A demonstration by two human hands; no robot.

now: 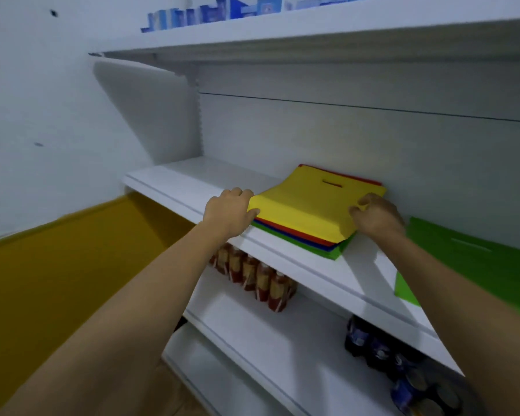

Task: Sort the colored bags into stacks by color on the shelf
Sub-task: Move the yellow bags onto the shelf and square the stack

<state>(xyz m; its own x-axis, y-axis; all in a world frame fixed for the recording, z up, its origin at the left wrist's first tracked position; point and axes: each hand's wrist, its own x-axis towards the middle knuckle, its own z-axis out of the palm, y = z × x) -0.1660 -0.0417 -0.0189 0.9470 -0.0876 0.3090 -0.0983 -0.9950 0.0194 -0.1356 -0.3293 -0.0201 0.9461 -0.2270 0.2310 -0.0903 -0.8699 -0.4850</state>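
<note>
A mixed pile of flat bags lies on the white middle shelf (174, 178). On top is a yellow bag (309, 205) with a slot handle; red (294, 232), blue (312, 243) and green (333, 253) bag edges show beneath it. My left hand (227, 213) grips the yellow bag's near left corner, thumb on top. My right hand (376, 216) pinches its right edge with curled fingers. A separate green bag (469, 265) lies flat on the same shelf to the right.
The shelf below carries a row of red sauce bottles (252, 274) and dark blue cans (385, 355). Blue boxes (210, 13) stand on the top shelf. A white wall and a yellow floor (57, 265) are on the left.
</note>
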